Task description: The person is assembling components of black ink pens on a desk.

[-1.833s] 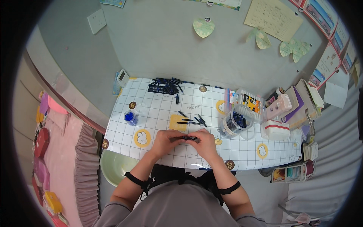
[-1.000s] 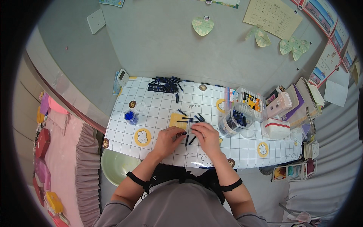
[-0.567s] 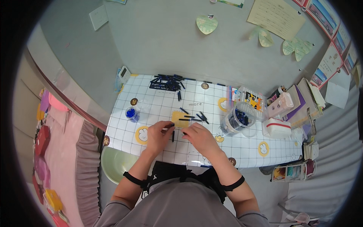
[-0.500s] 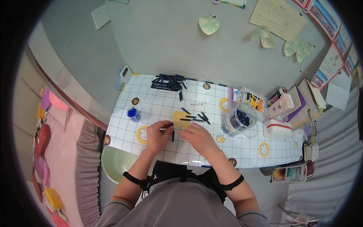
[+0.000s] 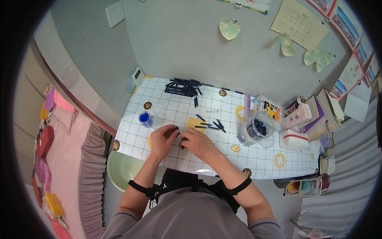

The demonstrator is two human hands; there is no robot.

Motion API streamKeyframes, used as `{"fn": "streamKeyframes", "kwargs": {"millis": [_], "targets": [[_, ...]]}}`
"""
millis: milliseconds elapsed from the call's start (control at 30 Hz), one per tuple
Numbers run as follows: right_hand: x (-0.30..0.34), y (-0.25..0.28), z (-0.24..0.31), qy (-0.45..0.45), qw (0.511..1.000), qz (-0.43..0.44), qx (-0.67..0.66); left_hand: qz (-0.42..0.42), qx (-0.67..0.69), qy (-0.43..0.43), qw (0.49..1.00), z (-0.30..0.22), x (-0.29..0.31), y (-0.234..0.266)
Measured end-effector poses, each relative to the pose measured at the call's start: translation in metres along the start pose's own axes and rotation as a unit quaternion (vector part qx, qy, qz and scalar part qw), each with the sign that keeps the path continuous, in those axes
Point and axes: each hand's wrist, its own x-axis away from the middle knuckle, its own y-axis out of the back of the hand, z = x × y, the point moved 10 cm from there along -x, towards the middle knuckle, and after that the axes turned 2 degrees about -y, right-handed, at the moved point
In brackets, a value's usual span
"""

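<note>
My left hand point(image 5: 162, 140) is closed in a pinch on a small dark blue piece point(image 5: 176, 128) by its thumb and forefinger. Just beside it, my right hand point(image 5: 195, 144) has its fingers closed at a short dark tube point(image 5: 182, 147), mostly hidden under the fingertips. Several loose dark tubes point(image 5: 212, 125) lie beyond the right hand, some across a yellow square point(image 5: 193, 122) on the white checked tabletop point(image 5: 167, 105). To the far left of my hands stands a small clear jar point(image 5: 146, 120) with bright blue bits in it.
A heap of dark tubes point(image 5: 187, 85) lies at the table's back edge. On the right stand a clear tub point(image 5: 249, 133) of tubes, a white pouch point(image 5: 293, 139) and notebooks point(image 5: 324, 109). A green basin point(image 5: 123, 169) sits below the left front edge.
My right hand has moved left and come down over the tube that lay between my hands, its fingers closing there. My left hand stays pinched. The whole view has shifted slightly.
</note>
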Motion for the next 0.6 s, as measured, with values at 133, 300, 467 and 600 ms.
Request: {"fn": "streamKeyframes", "kwargs": {"millis": [133, 300, 467, 600], "targets": [[0.002, 0.001, 0.0, 0.011, 1.0, 0.009, 0.024, 0.006, -0.017, -0.011, 1.0, -0.01, 0.0, -0.001], [0.025, 0.015, -0.026, -0.106, 0.994, 0.003, 0.022, 0.034, -0.032, -0.017, 0.999, -0.014, 0.005, -0.01], [0.047, 0.039, -0.051, -0.242, 0.953, -0.108, -0.149, 0.128, 0.019, -0.023, 0.991, -0.021, 0.015, -0.043], [0.058, 0.036, -0.057, -0.256, 0.932, -0.15, -0.21, 0.122, 0.04, -0.035, 0.991, -0.027, 0.019, -0.057]]}}
